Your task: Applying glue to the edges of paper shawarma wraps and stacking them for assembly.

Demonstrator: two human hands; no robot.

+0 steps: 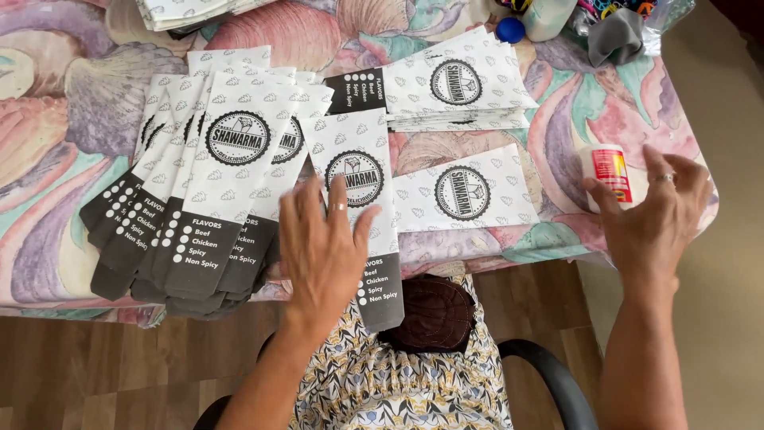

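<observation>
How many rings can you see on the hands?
2: one ring on the left hand, one ring on the right hand. Others may be hidden.
</observation>
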